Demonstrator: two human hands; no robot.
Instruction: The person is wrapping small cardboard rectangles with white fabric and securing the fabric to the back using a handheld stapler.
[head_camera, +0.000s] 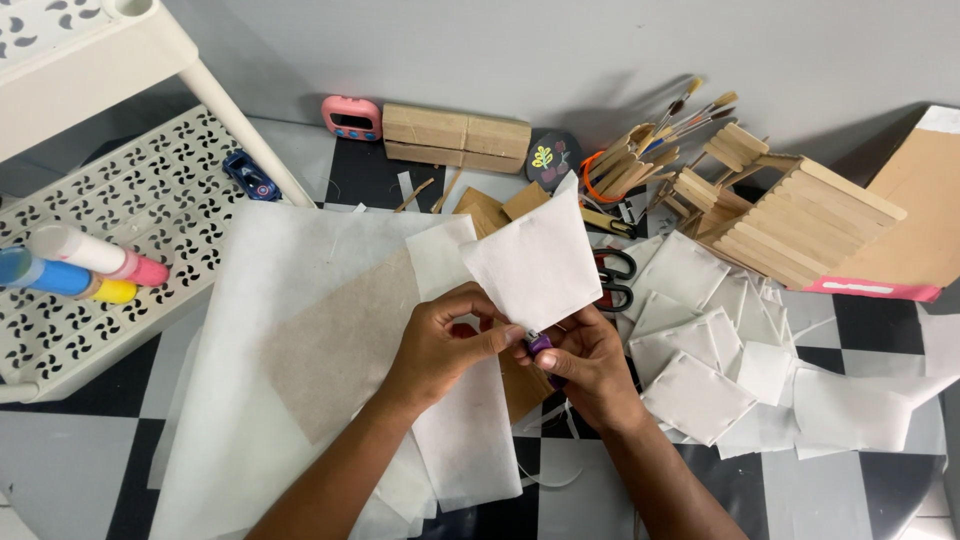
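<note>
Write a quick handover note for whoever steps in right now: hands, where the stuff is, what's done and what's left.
Left hand: pinching the lower edge of a white paper square.
Right hand: holding a small purple tool, kind unclear, at that same edge.
Done: a pile of white wrapped squares lies right of the hands.
Left: large white sheets and brown card lie under the hands; red-handled scissors sit behind the held square.
</note>
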